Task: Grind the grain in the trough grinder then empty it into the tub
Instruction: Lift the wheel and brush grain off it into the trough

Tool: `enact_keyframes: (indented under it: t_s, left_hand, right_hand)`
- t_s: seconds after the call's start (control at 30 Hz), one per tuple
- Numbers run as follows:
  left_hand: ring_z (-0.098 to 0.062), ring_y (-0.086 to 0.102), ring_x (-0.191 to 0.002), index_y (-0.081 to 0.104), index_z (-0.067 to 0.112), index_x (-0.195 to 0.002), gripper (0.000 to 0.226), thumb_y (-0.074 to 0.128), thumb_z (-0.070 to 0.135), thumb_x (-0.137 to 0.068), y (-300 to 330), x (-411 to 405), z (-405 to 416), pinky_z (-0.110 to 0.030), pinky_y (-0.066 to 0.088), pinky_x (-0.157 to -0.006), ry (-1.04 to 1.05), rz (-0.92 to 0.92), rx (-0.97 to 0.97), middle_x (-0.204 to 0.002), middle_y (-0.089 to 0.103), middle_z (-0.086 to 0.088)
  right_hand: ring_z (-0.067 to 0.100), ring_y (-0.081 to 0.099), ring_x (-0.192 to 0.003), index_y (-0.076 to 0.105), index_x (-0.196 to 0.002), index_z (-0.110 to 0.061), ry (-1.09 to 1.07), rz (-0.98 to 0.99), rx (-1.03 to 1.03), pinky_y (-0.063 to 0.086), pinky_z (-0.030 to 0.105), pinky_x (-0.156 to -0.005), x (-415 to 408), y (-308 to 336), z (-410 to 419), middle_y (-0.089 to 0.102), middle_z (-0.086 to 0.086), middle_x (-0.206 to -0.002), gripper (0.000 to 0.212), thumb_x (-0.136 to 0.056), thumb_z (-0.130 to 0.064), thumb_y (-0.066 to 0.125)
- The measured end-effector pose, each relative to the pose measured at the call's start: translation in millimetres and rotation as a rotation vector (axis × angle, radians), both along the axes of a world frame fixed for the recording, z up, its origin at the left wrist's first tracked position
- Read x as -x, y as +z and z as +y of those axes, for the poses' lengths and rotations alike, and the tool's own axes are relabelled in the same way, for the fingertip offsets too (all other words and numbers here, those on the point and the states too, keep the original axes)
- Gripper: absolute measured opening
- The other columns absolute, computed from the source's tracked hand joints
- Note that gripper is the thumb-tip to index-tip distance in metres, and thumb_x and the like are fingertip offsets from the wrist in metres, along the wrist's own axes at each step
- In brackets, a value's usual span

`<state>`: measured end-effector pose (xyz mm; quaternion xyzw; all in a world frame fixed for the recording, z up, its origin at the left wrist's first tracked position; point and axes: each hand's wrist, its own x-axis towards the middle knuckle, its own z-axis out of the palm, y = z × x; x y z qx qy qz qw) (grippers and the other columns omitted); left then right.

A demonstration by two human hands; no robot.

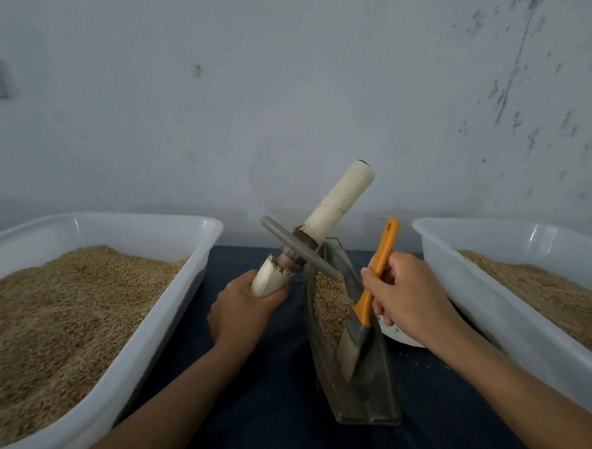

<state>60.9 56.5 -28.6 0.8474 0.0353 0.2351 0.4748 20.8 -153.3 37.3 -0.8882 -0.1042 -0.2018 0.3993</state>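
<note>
The boat-shaped metal trough grinder (365, 392) stands on the dark cloth between two tubs, with grain (329, 301) heaped in its far half. My left hand (244, 313) grips the near white handle of the grinding wheel (299, 248), which is tilted up with its disc edge over the trough's far end; the other handle (341, 198) points up and right. My right hand (404, 294) holds an orange-handled brush (367, 303), whose bristles rest inside the trough against the grain.
A white tub (199, 246) full of grain is at the left, another white tub (436, 251) with grain at the right. A white dish (399, 332) peeks out behind my right hand. The wall stands close behind. A dark cloth (262, 397) covers the table.
</note>
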Motion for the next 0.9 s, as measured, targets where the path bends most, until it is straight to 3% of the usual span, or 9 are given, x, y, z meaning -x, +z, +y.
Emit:
enact_keyframes:
  t_s: [0.17, 0.37, 0.47, 0.67, 0.8, 0.9]
  left_hand:
    - [-0.01, 0.06, -0.079, 0.062, 0.034, -0.093, 0.031, 0.068, 0.055, -0.072, -0.7, -1.3, -0.3, -0.038, 0.052, -0.074, 0.008, 0.013, -0.028, -0.082, 0.064, 0.012]
    - [-0.007, 0.059, -0.077, 0.058, 0.038, -0.085, 0.021, 0.068, 0.052, -0.073, -1.2, -3.8, 1.1, -0.035, 0.051, -0.071, 0.013, 0.005, 0.011, -0.079, 0.063, 0.013]
    - [-0.007, 0.06, -0.071, 0.058, 0.036, -0.079, 0.019, 0.067, 0.051, -0.072, -1.1, -5.4, 2.2, -0.033, 0.051, -0.067, 0.013, 0.001, 0.042, -0.074, 0.063, 0.011]
    - [-0.008, 0.06, -0.071, 0.062, 0.033, -0.085, 0.023, 0.067, 0.052, -0.073, -1.6, -6.9, 2.0, -0.033, 0.051, -0.067, 0.016, -0.004, 0.044, -0.074, 0.064, 0.01]
    - [-0.01, 0.06, -0.074, 0.063, 0.033, -0.089, 0.025, 0.067, 0.052, -0.073, -1.3, -5.6, 1.1, -0.035, 0.051, -0.069, 0.01, 0.006, 0.02, -0.077, 0.064, 0.011]
    - [-0.009, 0.06, -0.079, 0.06, 0.035, -0.091, 0.025, 0.068, 0.051, -0.073, -0.9, -4.8, 0.2, -0.036, 0.051, -0.072, 0.005, 0.003, 0.005, -0.081, 0.064, 0.011]
  right_hand:
    - [0.005, 0.053, -0.041, 0.058, -0.074, -0.007, -0.081, -0.233, -0.202, 0.044, 0.022, -0.047, -14.8, 17.5, -14.5, 0.058, 0.002, -0.051, 0.027, -0.096, -0.021, 0.055]
    - [0.02, 0.064, -0.06, 0.063, -0.079, -0.001, -0.081, -0.372, -0.102, 0.055, 0.045, -0.063, -67.4, 17.2, -10.3, 0.065, 0.01, -0.064, 0.03, -0.096, -0.024, 0.057]
    - [0.02, 0.066, -0.064, 0.067, -0.084, -0.004, -0.023, -0.366, 0.022, 0.053, 0.037, -0.065, -87.8, 7.6, -6.3, 0.067, 0.009, -0.068, 0.025, -0.096, -0.023, 0.058]
    - [0.023, 0.065, -0.065, 0.067, -0.084, -0.001, 0.039, -0.3, 0.129, 0.053, 0.046, -0.067, -104.6, -1.2, -1.6, 0.067, 0.012, -0.071, 0.028, -0.096, -0.024, 0.056]
    - [0.015, 0.062, -0.061, 0.062, -0.069, -0.02, 0.13, -0.168, 0.169, 0.051, 0.038, -0.063, -95.5, -0.5, -4.1, 0.064, 0.004, -0.065, 0.026, -0.095, -0.026, 0.058]
    - [0.017, 0.063, -0.063, 0.063, -0.069, -0.02, 0.179, -0.082, 0.12, 0.05, 0.039, -0.063, -85.4, 1.2, -9.5, 0.065, 0.006, -0.066, 0.026, -0.094, -0.024, 0.059]
